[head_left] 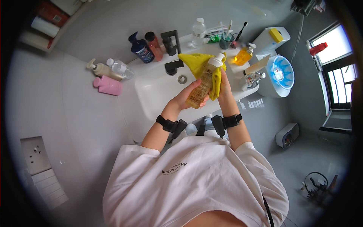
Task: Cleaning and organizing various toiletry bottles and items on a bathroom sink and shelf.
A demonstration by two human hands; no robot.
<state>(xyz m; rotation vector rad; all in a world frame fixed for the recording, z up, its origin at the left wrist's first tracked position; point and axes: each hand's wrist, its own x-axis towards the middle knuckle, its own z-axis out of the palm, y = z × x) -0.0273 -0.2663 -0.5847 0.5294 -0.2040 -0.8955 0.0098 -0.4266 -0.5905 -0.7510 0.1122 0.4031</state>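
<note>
Over the front of the white sink [145,92], a clear bottle of amber liquid with a white top [202,85] is tilted, its top pointing up and right. My left hand [186,97] is wrapped round its lower part. Higher up, my right hand [225,87] is closed on a yellow cloth [196,63] that lies against the upper side of the bottle. Part of the cloth spreads left behind the bottle's neck. The right fingers are partly hidden behind cloth and bottle.
Behind the sink stand a black tap [171,68], a dark blue pump bottle [142,49], a red bottle [154,46], a clear bottle [198,32] and a toothbrush cup [226,41]. An orange pump bottle [244,55] stands right; a pink bottle [108,85] lies left. A toilet [274,77] is beyond.
</note>
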